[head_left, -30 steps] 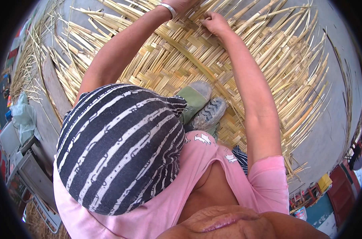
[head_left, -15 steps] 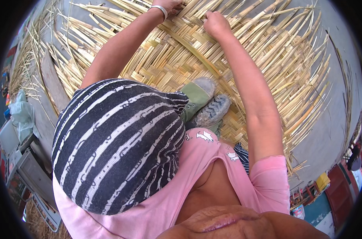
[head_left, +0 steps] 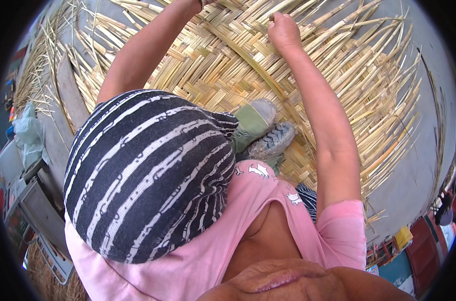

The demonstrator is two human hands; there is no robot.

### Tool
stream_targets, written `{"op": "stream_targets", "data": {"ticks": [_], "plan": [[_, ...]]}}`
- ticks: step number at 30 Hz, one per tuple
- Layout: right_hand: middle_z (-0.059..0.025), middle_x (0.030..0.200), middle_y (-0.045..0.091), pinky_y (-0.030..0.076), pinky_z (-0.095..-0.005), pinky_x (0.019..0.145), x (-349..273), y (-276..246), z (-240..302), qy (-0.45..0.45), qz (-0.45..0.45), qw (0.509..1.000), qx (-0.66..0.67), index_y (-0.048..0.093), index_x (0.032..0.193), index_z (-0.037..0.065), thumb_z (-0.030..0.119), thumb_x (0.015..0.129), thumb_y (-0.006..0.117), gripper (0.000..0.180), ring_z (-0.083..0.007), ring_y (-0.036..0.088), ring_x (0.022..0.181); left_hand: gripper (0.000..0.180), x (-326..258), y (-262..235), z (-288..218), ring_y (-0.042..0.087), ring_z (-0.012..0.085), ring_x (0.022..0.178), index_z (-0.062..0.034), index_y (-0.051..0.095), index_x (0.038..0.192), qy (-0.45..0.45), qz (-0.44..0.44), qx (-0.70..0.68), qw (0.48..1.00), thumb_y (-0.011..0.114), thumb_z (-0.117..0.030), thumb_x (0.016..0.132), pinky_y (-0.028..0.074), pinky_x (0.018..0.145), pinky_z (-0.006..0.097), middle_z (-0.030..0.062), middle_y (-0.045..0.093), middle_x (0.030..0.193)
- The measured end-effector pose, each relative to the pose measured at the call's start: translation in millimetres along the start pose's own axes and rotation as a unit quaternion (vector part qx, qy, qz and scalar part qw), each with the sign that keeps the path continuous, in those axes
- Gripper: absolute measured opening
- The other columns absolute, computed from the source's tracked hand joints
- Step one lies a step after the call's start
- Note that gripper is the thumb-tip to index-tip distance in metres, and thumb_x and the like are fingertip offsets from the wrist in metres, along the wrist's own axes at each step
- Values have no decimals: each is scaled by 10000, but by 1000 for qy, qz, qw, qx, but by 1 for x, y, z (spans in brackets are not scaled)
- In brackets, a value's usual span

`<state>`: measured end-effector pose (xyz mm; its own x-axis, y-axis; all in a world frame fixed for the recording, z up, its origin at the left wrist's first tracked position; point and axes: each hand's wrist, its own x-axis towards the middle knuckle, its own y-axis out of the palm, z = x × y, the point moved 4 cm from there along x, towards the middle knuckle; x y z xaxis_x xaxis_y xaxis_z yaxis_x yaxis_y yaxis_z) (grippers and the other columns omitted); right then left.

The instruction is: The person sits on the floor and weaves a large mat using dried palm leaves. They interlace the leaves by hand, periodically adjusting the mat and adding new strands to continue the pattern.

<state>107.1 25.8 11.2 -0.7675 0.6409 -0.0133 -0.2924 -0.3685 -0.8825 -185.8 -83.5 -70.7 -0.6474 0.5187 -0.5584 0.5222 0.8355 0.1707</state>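
A half-woven mat (head_left: 203, 75) of flat, pale yellow split reeds lies under both my arms, its loose ends fanning outward. My right hand (head_left: 285, 32) is closed in a fist over the far part of the weave, thumb side toward the left. A small dark end shows at the thumb, but what the fingers hold is hidden. Of my left hand (head_left: 209, 2) only a sliver by the wristband shows at the top edge; its fingers are cut off. A greener long strip (head_left: 248, 59) crosses the weave diagonally between my arms. My shoes (head_left: 273, 140) rest on the mat.
Loose thin stalks (head_left: 34, 83) lie in a heap at the far left, near a flat wooden board (head_left: 70, 93). A grey chair (head_left: 42, 215) and a pale plastic bag (head_left: 29, 133) stand at the left. Grey floor (head_left: 388, 210) surrounds the mat.
My left hand has moved up, almost out of the picture. My right hand has shifted slightly to the right and stays closed. The view itself has shifted a little.
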Motion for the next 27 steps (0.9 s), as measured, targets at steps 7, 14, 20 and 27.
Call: {"op": "stream_targets", "data": {"ticks": [7, 14, 20, 27], "plan": [[-244, 946, 714, 547, -498, 839, 31, 25, 32, -128, -47, 983, 127, 700, 975, 27, 159, 883, 613, 183, -410, 694, 937, 173, 19, -49, 0, 738, 320, 858, 55, 627, 1112, -20, -23, 18, 999, 629, -56, 980, 656, 709, 429, 196, 709, 1008], [-219, 1048, 723, 542, -508, 897, 63, 17, 65, -74, 43, 991, 105, 732, 1077, 87, 198, 917, 581, 247, -400, 688, 1020, 153, -29, -1, -26, 737, 238, 835, -44, 661, 1113, 5, 103, 35, 994, 681, -127, 985, 634, 708, 362, 108, 737, 973], [-181, 1044, 749, 556, -478, 889, 69, 0, 81, 10, 143, 984, 111, 773, 1091, 152, 309, 922, 611, 282, -369, 715, 1003, 213, -50, 8, -43, 733, 227, 977, -35, 657, 1186, -22, 210, 40, 977, 659, -139, 1001, 614, 832, 357, 135, 739, 1111], [-161, 889, 756, 570, -448, 776, 66, 6, 85, 68, 112, 965, 228, 785, 1028, 130, 323, 894, 658, 266, -314, 738, 828, 305, -10, 28, -36, 694, 207, 824, 12, 705, 1153, 65, 255, 280, 923, 689, -59, 857, 567, 701, 319, 111, 731, 960]]}}
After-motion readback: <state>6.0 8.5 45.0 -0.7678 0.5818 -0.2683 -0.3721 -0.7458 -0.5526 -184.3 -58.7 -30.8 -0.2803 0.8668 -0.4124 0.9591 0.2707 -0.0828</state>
